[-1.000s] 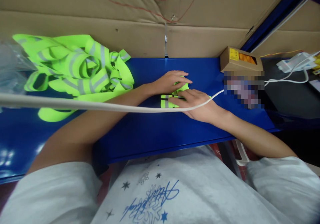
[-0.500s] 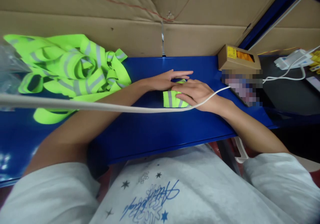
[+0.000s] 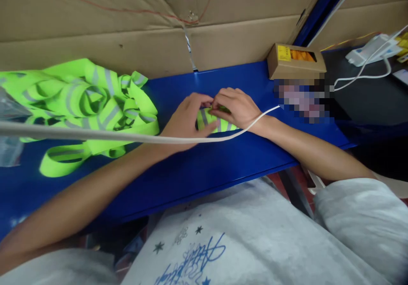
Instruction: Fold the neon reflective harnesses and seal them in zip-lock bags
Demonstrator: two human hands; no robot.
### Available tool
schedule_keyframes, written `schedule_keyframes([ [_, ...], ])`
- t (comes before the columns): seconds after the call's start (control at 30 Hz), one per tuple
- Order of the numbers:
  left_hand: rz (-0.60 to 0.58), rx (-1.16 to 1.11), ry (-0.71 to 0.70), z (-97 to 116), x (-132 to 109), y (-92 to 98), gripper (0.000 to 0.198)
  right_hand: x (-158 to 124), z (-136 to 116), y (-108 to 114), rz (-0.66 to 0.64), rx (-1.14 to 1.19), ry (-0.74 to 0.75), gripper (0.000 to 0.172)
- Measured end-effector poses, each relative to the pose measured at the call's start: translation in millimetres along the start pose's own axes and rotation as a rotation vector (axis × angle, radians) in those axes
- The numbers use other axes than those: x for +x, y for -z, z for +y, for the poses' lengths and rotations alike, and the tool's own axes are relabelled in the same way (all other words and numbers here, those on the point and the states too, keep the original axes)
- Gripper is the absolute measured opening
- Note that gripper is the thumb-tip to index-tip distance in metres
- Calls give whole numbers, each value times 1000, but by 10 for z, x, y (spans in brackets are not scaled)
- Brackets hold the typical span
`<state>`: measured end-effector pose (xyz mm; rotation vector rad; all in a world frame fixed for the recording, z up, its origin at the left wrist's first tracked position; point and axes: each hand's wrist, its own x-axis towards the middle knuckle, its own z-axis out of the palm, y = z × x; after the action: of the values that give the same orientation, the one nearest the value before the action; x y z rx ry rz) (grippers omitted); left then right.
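A small folded bundle of neon-green strap with grey reflective stripes lies on the blue table. My left hand curls around its left side, thumb under the front edge. My right hand grips the bundle's top right with bent fingers. Both hands hold it together and hide most of it.
A loose heap of the same green reflective straps covers the table's left. A brown cardboard box stands at the back right. A white cable runs across in front of my arms. A cardboard wall backs the table; clear plastic bags lie far left.
Both hands went from lying flat on the bundle to curling around it and gripping it. The view has shifted slightly.
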<state>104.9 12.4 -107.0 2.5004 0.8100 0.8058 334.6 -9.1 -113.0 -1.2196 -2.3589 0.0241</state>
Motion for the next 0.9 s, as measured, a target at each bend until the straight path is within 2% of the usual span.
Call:
schedule_keyframes([
  [0.07,-66,215,-82,62,-168,3,61,16,35,-15,-9,48,-16,27],
  [0.17,-118,408,-174,56,-227,-43,54,32,96,26,-41,87,-56,19],
  [0.33,-114,546,-274,-30,-136,-87,45,-83,47,267,-177,88,59,41],
  [0.4,-116,546,-292,-38,-115,-83,42,-163,-7,329,-211,41,88,55],
  [0.47,-127,535,-294,-28,-88,-76,41,-218,-29,341,-220,-12,69,62],
  [0.57,-147,534,-234,-4,-3,-65,42,-207,28,321,-232,-13,-26,57],
  [0.63,-153,509,-166,-4,85,-56,42,-146,107,327,-258,89,-94,58],
  [0.77,-172,319,-69,-82,287,-38,42,-3,269,384,-305,278,-178,68],
  [0.9,-172,168,-69,-195,422,-37,46,47,366,395,-272,296,-185,66],
])
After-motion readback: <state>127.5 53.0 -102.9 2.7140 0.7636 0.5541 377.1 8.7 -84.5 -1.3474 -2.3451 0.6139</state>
